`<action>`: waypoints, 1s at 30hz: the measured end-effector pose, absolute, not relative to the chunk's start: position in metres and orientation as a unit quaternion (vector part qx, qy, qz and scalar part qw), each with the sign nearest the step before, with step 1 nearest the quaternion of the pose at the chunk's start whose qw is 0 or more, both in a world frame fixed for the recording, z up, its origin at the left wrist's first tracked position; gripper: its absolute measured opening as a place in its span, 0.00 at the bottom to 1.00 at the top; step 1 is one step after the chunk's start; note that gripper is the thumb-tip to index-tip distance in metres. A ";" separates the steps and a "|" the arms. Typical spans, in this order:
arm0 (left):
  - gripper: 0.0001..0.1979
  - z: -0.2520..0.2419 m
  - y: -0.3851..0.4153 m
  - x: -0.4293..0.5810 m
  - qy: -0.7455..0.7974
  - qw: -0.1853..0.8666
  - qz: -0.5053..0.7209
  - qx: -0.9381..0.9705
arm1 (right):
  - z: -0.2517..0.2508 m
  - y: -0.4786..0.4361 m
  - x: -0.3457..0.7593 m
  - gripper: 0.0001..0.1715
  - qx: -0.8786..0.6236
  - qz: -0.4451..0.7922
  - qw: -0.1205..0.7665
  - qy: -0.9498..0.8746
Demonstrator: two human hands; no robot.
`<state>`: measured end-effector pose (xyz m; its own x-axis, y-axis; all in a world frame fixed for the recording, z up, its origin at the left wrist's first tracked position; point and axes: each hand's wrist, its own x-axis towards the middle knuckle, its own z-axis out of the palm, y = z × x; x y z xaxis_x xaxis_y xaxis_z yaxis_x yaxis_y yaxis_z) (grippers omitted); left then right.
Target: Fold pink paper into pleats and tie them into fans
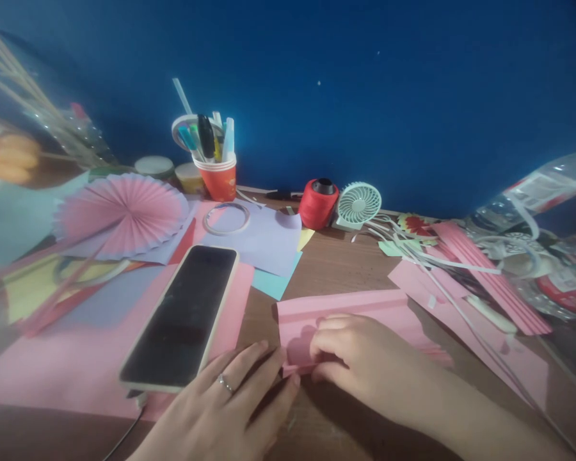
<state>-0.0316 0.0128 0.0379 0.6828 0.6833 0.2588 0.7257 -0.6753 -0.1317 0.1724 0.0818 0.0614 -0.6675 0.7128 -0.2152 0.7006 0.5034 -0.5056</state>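
A pink sheet of paper (360,314) with pleated folds lies on the wooden desk (336,262) in front of me. My right hand (365,362) rests on its near left part, fingers curled and pressing a fold. My left hand (235,403) lies beside it with fingers stretched out flat, the fingertips touching the paper's left edge; a ring sits on one finger. A black phone (182,317) in a pale case lies just left of my left hand on more pink paper.
A pink pleated paper fan (122,214), coloured sheets and a tape ring (226,218) lie at left. A red cup of pens (218,173), red thread spool (318,203) and small white fan (358,203) stand by the blue wall. Pink strips and plastic bags (542,192) crowd the right.
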 end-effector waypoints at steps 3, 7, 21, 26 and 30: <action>0.16 0.032 0.011 -0.032 -0.399 0.103 -0.099 -0.906 | 0.060 0.081 0.174 0.09 -0.366 0.268 -0.003 -0.891; 0.15 0.027 0.010 -0.033 -0.399 0.103 -0.105 -0.905 | 0.058 0.081 0.175 0.08 -0.327 0.254 -0.011 -0.910; 0.16 0.041 0.016 -0.034 -0.378 0.128 -0.090 -0.912 | 0.056 0.082 0.172 0.10 -0.366 0.277 -0.003 -0.888; 0.17 0.042 0.017 -0.033 -0.384 0.119 -0.088 -0.911 | 0.055 0.090 0.171 0.09 -0.345 0.271 -0.013 -0.899; 0.19 0.040 0.013 -0.032 -0.397 0.092 -0.087 -0.909 | 0.058 0.093 0.171 0.06 -0.378 0.280 -0.008 -0.882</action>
<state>-0.0325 0.0133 0.0395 0.6700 0.7054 0.2313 0.7375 -0.6681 -0.0987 0.1714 0.0934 0.0579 -0.7142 0.6625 -0.2259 0.6716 0.5576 -0.4878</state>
